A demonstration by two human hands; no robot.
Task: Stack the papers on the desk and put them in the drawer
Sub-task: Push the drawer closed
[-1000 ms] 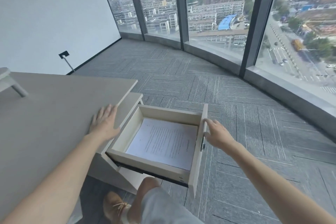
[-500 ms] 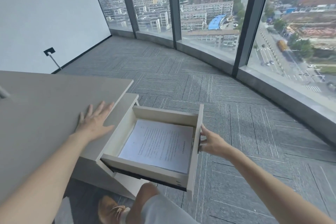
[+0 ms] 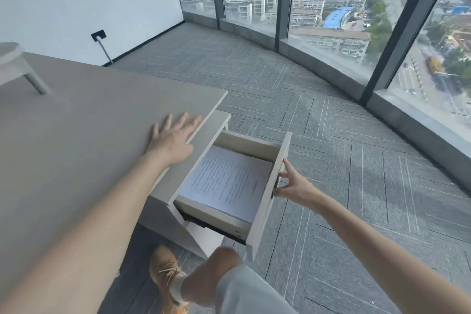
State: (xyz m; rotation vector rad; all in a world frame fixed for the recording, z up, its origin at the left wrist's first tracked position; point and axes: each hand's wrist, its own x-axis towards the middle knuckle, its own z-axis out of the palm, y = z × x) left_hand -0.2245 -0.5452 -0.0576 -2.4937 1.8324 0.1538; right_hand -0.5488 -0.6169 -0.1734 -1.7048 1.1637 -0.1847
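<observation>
A stack of printed white papers (image 3: 226, 181) lies flat inside the partly open drawer (image 3: 265, 211) of a light cabinet under the desk's right end. The stack's left part is hidden under the cabinet top. My left hand (image 3: 173, 140) rests flat, fingers spread, on the grey desk (image 3: 76, 135) near its right edge. My right hand (image 3: 295, 186) is outside the drawer, fingertips against the front panel by its dark handle slot, holding nothing.
A pale stand with a slanted leg (image 3: 17, 66) sits on the desk at far left. My knee (image 3: 224, 260) and tan shoe (image 3: 165, 278) are below the drawer. Grey carpet runs right to tall windows (image 3: 331, 7).
The drawer has slid partway into the cabinet, so less of the papers shows. My right hand stayed on the front panel, and my left hand stayed flat on the desk.
</observation>
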